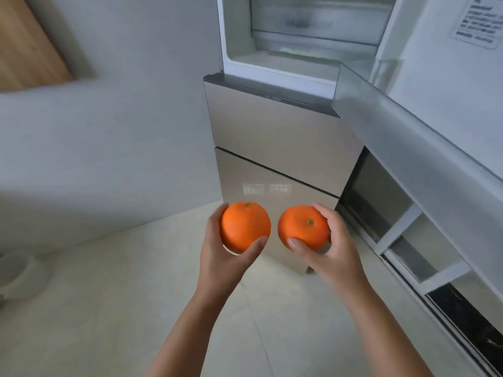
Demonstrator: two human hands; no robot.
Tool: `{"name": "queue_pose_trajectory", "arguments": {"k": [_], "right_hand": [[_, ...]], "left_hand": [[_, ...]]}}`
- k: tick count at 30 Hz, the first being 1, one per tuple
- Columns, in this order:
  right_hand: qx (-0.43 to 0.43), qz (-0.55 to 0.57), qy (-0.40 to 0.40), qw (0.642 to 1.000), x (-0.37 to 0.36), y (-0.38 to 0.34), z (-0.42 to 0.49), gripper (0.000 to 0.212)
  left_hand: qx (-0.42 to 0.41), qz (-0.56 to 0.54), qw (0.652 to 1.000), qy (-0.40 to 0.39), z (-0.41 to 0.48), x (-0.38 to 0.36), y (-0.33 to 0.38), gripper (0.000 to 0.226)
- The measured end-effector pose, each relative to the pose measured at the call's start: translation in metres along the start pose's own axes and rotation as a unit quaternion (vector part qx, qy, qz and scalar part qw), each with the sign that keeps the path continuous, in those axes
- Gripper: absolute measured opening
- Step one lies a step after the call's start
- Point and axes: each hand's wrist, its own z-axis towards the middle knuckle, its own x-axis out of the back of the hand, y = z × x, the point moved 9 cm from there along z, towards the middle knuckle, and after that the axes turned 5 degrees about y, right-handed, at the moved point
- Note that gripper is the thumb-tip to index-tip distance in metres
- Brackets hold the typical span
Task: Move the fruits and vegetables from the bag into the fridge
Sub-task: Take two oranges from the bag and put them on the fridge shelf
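My left hand [220,257] grips an orange [243,225] with its green stem end up. My right hand [333,248] grips a second orange [302,227] just to the right of the first. Both fruits hang side by side in front of the fridge [277,131], low before its closed beige drawers. Above, the upper fridge compartment [313,28] stands open, with a clear drawer inside. The fridge door [424,159] is swung open on the right, its shelves facing me. The bag is out of view.
A grey wall [109,131] runs along the left of the fridge. Pale floor tiles [136,295] lie below my arms. A white rounded object [19,276] sits at the left edge. A wooden panel [24,42] shows at the top left.
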Motion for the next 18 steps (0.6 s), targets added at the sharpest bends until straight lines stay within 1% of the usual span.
{"name": "queue_pose_trajectory", "arguments": {"k": [4,7,10,13,18], "right_hand": [[0.017,0.008,-0.008,1.000,-0.014,-0.003,0.042,0.077],[0.012,0.016,0.000,1.000,-0.020,0.000,0.070,0.072],[0.011,0.012,0.013,1.000,-0.025,0.002,0.100,0.068],[0.015,0.003,0.034,0.999,-0.033,0.001,0.133,0.069],[0.030,-0.002,0.081,0.996,-0.055,-0.018,0.203,0.069]], "left_hand": [[0.022,-0.007,0.999,0.032,0.041,-0.001,-0.003,0.076],[0.026,-0.024,0.999,0.030,0.073,-0.012,-0.001,0.071],[0.011,-0.034,0.999,0.018,0.109,-0.025,0.003,0.065],[-0.006,-0.051,0.999,0.003,0.150,-0.035,0.005,0.062],[-0.057,-0.057,0.996,-0.031,0.234,-0.040,0.018,0.062]]}}
